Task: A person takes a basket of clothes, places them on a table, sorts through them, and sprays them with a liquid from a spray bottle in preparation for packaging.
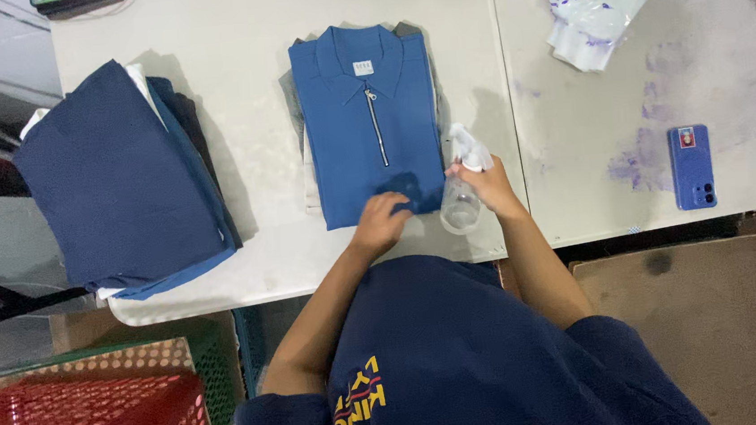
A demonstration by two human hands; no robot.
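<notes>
A folded blue zip-collar shirt (369,119) lies on the white table (248,52), on top of a small stack of folded garments. Near its lower edge shows a darker wet patch (405,188). My left hand (381,223) rests on the shirt's bottom hem beside that patch, fingers curled on the fabric. My right hand (488,186) grips a clear spray bottle (462,199) with a white trigger head, held at the shirt's lower right corner.
A stack of folded navy garments (119,183) sits on the left of the table. A blue phone (692,166) lies on the right table, plastic bags (591,7) at the back. Red and green plastic crates (88,415) stand on the floor at lower left.
</notes>
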